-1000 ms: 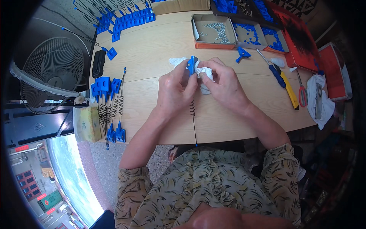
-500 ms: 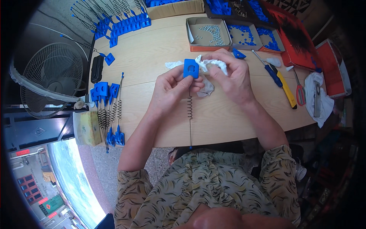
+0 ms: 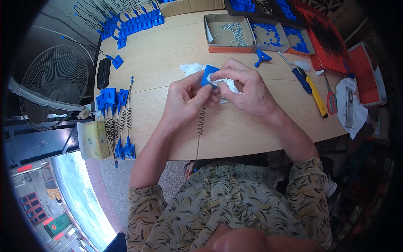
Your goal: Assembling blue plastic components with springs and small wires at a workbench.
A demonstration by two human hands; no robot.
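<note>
Between the thumb and fingers of my left hand (image 3: 187, 98) is a blue plastic piece (image 3: 208, 73), square with a round hole seen a moment ago. A dark coiled wire (image 3: 201, 122) hangs from it toward the table's near edge. My right hand (image 3: 247, 86) pinches a crumpled white cloth or tissue (image 3: 226, 84) and presses it against the face of the blue piece, covering its hole. Another crumpled white piece (image 3: 192, 68) lies on the table just behind my left hand.
Similar blue pieces with coiled wires stand at the far left (image 3: 140, 25) and lie at the left (image 3: 110, 97). Boxes of silver beads (image 3: 230, 33) and small blue parts (image 3: 268, 35) sit at the back. A screwdriver (image 3: 304, 82), yellow cutter (image 3: 315, 96) and red-handled scissors (image 3: 331, 103) lie right; a fan (image 3: 56, 84) stands left.
My right hand has brought the white cloth left onto the blue piece. The piece has tilted, and its wire has swung slightly left.
</note>
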